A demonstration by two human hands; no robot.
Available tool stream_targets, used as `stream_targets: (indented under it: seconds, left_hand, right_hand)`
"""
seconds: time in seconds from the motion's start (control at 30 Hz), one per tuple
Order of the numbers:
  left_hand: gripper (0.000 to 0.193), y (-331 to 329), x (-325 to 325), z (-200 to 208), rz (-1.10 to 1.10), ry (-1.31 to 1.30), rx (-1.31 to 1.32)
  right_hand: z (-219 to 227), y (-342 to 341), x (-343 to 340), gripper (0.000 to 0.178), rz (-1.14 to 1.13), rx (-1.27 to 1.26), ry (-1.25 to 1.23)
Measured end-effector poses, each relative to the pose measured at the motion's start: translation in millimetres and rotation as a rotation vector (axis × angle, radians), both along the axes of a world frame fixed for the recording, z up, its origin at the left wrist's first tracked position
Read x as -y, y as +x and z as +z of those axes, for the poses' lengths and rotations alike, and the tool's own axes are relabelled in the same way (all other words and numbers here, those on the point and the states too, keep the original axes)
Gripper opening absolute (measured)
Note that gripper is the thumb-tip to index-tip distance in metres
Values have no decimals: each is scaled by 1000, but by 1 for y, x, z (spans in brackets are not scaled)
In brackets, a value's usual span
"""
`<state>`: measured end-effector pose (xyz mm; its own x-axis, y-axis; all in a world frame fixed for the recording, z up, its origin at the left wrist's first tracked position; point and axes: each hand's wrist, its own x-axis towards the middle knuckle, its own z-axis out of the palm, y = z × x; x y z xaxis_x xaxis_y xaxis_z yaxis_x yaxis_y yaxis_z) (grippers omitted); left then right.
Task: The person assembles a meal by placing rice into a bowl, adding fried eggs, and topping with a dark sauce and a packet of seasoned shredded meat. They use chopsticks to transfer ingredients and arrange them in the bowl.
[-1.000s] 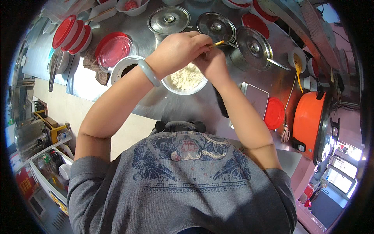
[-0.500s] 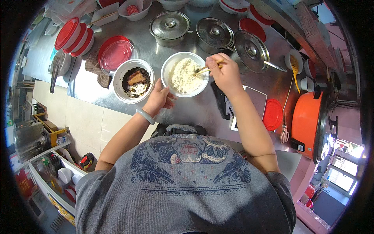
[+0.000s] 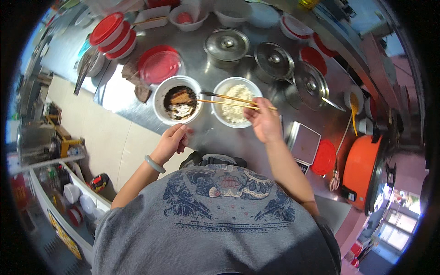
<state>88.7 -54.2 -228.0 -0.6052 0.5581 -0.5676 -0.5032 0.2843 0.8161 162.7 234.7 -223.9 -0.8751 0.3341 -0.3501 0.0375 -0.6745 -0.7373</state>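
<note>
A pair of wooden chopsticks [image 3: 233, 100] is in my right hand [image 3: 266, 120], its fingers closed round their rear part. They lie level above the white bowl [image 3: 216, 107] of pale crumbly food like cooked rice [image 3: 236, 98]. Their tips reach the right rim of another white bowl [image 3: 158, 106], and one tip carries something dark. In that bowl are a dark, sauce-like food [image 3: 172, 97], a brown piece [image 3: 183, 97] and a white clump [image 3: 184, 110]. Just below its near rim, my left hand [image 3: 173, 140] has its fingers curled, with nothing visible in them.
Lidded metal pots [image 3: 227, 46] stand behind the bowls. A red-rimmed clear lid [image 3: 160, 66] lies back left, near stacked red-lidded tubs [image 3: 110, 34]. To the right are a kitchen scale [image 3: 305, 142], a red lid [image 3: 324, 156] and a large orange cooker [image 3: 362, 167].
My right hand has lifted the chopsticks from the pale food and swung their tips left toward the dark bowl. My left hand has let go of the pale food's bowl. The view has shifted.
</note>
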Motion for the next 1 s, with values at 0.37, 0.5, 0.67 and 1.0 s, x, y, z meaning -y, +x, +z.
stream_targets:
  seconds: [0.37, 0.5, 0.67, 1.0]
  left_hand:
    - [22, 55, 124, 2, 419, -183, -145]
    - [21, 103, 181, 15, 571, -253, -322]
    - [18, 156, 283, 32, 957, -547, -604]
    - [17, 265, 711, 124, 1783, -1497, -692]
  right_hand:
    - [-43, -14, 116, 56, 271, 20, -138]
    - [-42, 46, 102, 60, 468, 234, 120]
    - [-98, 51, 72, 45, 744, 30, 354]
    - [-147, -29, 197, 33, 909, 355, 531]
